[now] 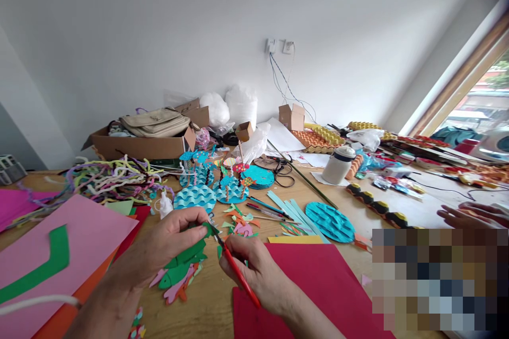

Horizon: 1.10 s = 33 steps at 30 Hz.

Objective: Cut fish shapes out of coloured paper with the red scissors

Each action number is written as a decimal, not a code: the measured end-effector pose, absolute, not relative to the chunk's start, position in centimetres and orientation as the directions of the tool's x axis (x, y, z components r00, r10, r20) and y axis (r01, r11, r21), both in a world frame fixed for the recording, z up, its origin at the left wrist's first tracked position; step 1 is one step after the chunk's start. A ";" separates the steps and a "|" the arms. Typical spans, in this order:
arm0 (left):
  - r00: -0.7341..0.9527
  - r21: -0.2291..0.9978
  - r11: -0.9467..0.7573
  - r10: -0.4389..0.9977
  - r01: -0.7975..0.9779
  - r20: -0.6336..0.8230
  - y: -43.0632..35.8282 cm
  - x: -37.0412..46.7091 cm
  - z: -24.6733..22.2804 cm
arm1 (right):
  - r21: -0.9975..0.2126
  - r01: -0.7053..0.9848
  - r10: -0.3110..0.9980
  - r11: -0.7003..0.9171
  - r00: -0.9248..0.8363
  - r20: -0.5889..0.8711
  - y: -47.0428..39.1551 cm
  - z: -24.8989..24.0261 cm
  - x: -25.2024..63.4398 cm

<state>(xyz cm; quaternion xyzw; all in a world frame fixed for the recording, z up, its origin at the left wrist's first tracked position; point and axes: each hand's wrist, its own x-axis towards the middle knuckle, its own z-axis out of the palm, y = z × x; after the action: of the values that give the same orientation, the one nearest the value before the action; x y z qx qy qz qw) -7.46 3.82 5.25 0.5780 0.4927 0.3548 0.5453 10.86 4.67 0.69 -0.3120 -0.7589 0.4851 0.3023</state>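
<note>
My left hand (177, 235) pinches a small piece of green paper (208, 229) between thumb and fingers. Red-handled scissors (240, 274) are in my right hand (258, 265), their blades up against the green paper. Below my left hand lies a pile of paper fish (175, 278) in green, pink and orange. Colourful paper scraps (242, 225) are scattered just beyond my hands. A red paper sheet (314, 280) lies under and beside my right forearm. To the left, a bent green paper strip (59, 254) rests on a pink sheet (91, 228).
Blue wavy discs with paper fish on posts (194, 197) stand ahead, near a blue ridged disc (330, 221). Fuzzy pipe cleaners (115, 177) and a cardboard box (139, 146) sit back left. A white jar (339, 166) stands right. Another person's hands (473, 217) are at the far right.
</note>
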 end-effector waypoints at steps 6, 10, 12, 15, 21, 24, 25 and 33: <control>0.289 0.976 0.027 0.953 0.216 -0.090 3.9 -7.8 5.1 | -0.924 0.194 0.769 0.328 -0.623 0.142 4.7 0.6 10.9; 0.307 0.968 -0.008 0.949 0.252 -0.072 4.1 -8.1 4.9 | -0.929 0.194 0.767 0.315 -0.629 0.128 4.7 0.6 11.0; 0.310 0.963 -0.003 0.947 0.268 -0.083 4.2 -8.3 4.8 | -0.929 0.197 0.764 0.314 -0.633 0.124 4.7 0.7 11.0; 0.306 0.958 0.003 0.947 0.286 -0.094 4.2 -8.5 4.7 | -0.929 0.202 0.760 0.309 -0.641 0.113 4.7 0.8 11.0; 0.307 0.944 -0.015 0.947 0.330 -0.092 4.1 -8.4 4.9 | -0.918 0.220 0.755 0.330 -0.645 0.117 4.7 0.8 11.2; 0.299 0.939 -0.026 0.951 0.343 -0.083 4.2 -8.2 5.2 | -0.909 0.237 0.760 0.343 -0.639 0.121 4.8 0.7 11.3; 0.294 0.939 -0.018 0.951 0.345 -0.090 4.2 -8.2 5.3 | -0.905 0.242 0.759 0.349 -0.640 0.121 4.8 0.7 11.3; 0.298 0.953 0.031 0.946 0.302 -0.125 4.5 -7.6 4.9 | -0.859 0.292 0.740 0.420 -0.658 0.138 5.6 1.5 12.1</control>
<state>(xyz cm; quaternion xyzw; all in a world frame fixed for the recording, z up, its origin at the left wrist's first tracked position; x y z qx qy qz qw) -7.64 4.52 4.93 0.6214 0.5023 0.3139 0.5129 12.09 5.59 1.48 -0.3220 -0.8017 0.4316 0.2596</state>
